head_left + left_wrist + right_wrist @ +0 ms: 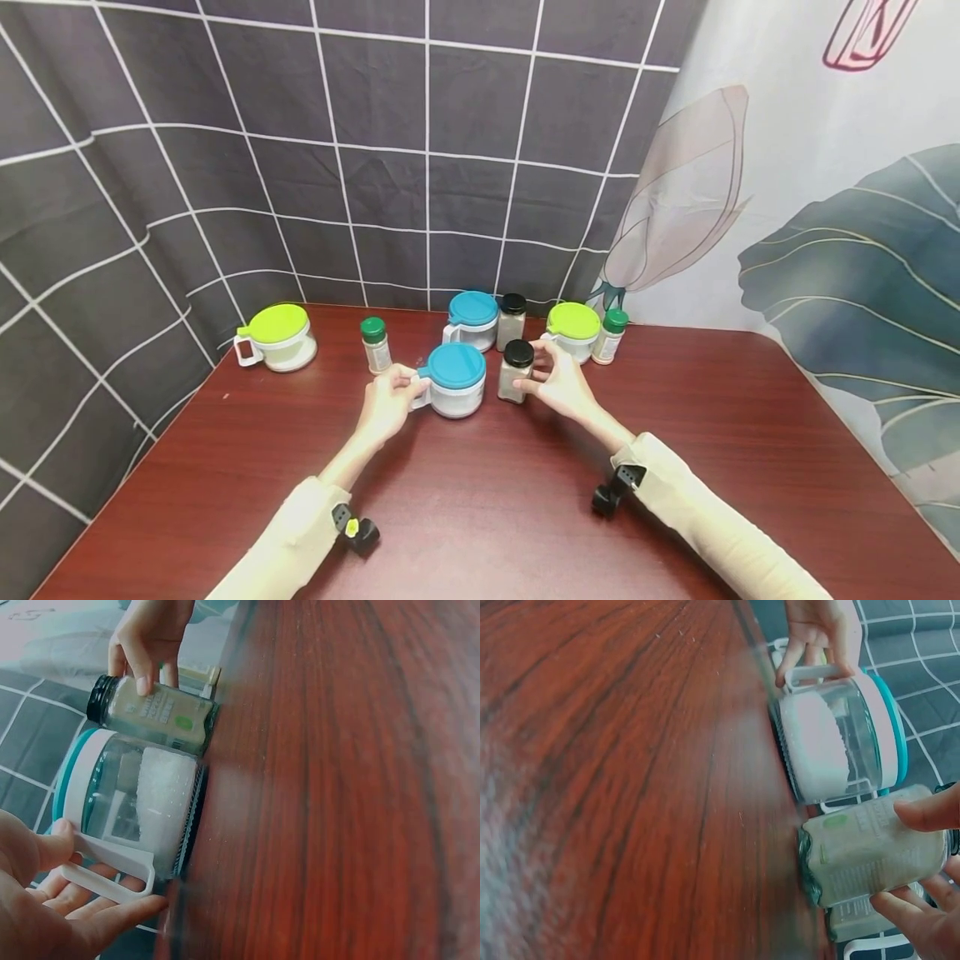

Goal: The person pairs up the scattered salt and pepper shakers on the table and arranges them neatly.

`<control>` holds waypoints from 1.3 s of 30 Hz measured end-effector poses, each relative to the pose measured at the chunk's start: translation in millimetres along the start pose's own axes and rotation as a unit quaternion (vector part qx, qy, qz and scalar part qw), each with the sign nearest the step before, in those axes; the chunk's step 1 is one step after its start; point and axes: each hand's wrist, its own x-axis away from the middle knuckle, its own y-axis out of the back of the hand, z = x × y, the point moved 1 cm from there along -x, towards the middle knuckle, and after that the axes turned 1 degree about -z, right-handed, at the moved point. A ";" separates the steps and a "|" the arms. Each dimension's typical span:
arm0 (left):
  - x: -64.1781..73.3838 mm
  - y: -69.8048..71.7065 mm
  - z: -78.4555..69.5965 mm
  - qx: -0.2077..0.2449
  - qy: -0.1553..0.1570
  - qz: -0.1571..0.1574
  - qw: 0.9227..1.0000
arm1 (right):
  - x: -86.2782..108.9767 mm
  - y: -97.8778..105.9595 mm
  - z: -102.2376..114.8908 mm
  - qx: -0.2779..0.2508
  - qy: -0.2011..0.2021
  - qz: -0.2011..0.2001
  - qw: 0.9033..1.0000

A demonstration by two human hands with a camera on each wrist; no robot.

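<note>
My left hand [388, 406] holds the white handle of a clear seasoning jar [161, 799] with a blue lid [457, 365]. White grains lie inside that jar, and it stands upright on the table. Just to its right, my right hand [562, 383] grips a square glass spice jar [874, 844] between thumb and fingers. This spice jar has a black lid [519, 352] and pale powder inside. In the head view the two jars stand side by side with a small gap.
Behind them stand a second blue-lidded jar [472, 310] and another black-lidded spice jar [512, 323]. A green-lidded jar [573, 323] and a green-capped shaker [611, 337] are on the right. Leftward are another green-capped shaker [376, 346] and green-lidded jar [279, 337]. A grid-patterned curtain [375, 183] hangs behind.
</note>
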 end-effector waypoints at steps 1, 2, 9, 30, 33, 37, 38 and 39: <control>-0.5 -0.4 -0.1 -0.001 0.000 -0.001 1.000 | 1.1 1.1 6.0 -0.002 -0.003 0.002 1.000; -1.1 -0.8 -0.3 -0.001 0.001 -0.001 1.000 | 2.3 2.4 12.0 -0.004 -0.004 0.004 1.000; -5.5 -4.6 -3.0 0.007 0.009 0.001 1.000 | -1.4 6.6 13.8 -0.003 -0.005 0.023 1.000; -17.0 -18.7 -9.8 0.035 -0.006 -0.005 0.999 | -17.6 8.2 -22.2 -0.003 0.021 0.040 0.999; -17.8 -20.0 -9.3 0.036 -0.003 -0.001 0.999 | -17.7 7.7 -23.0 -0.008 0.018 0.043 0.999; -19.5 -21.2 -8.1 0.042 -0.004 0.008 0.999 | -17.6 6.3 -22.7 -0.017 0.018 0.049 0.998; -20.1 -21.3 -7.9 0.042 -0.006 0.009 0.999 | -17.7 5.9 -22.4 -0.018 0.020 0.051 0.998; -20.7 -21.4 -7.4 0.043 -0.008 0.010 0.999 | -17.8 5.4 -22.5 -0.020 0.022 0.053 0.998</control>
